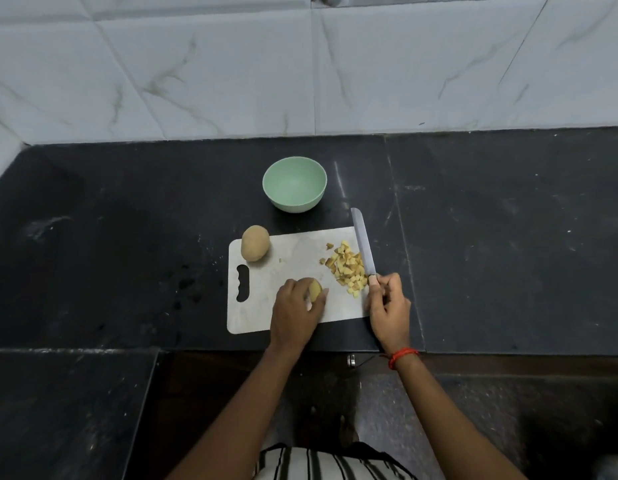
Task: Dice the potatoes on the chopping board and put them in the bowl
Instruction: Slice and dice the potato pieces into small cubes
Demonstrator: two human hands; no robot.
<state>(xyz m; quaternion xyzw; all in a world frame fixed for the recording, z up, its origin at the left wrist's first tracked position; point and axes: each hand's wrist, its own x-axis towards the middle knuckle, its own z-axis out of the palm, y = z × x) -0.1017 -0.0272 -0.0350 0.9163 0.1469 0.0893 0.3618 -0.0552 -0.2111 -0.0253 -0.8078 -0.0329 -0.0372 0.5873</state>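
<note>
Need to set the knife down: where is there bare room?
Bare: the middle of the board, between the whole potato and the dice; the counter right of the knife. Crowded: the board's right edge, with dice, knife and right hand, and its near side, where the left hand holds the cut potato.

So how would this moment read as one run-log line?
left hand: holds cut potato on chopping board | right hand: grips knife, blade beside diced pile | whole potato: uncut, board's far-left corner | bowl: empty
</note>
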